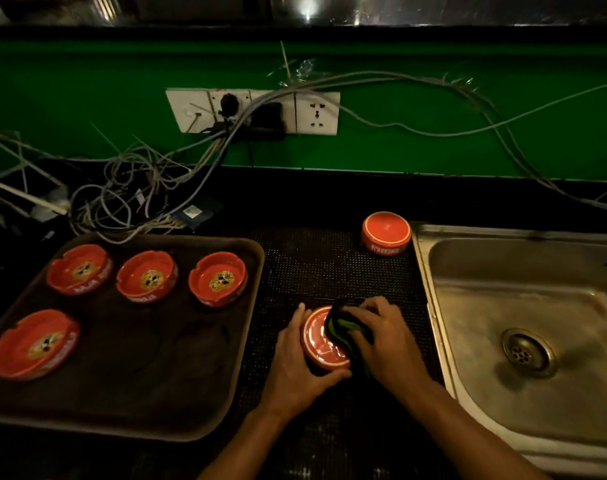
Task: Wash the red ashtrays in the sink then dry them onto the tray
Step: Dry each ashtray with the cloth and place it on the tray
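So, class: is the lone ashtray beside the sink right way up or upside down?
Upside down. The ashtray shows a flat plain base on top, its side lettering is inverted, and no hollow bowl is visible.

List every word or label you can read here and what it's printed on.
Upside-down ashtray by the sink: white lettering, inverted and too blurred to read.
Ashtrays on the tray: white side lettering, unreadable.
Blue device among the cables: white label, too small.
Nothing else carries text.

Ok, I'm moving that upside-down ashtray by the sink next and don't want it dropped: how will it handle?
The ashtray looks glossy, so probably slippery if wet. It seems thick and rigid, likely heavy for its size and breakable. Sitting flat, rim down on the mat, it should slide rather than roll or tip.
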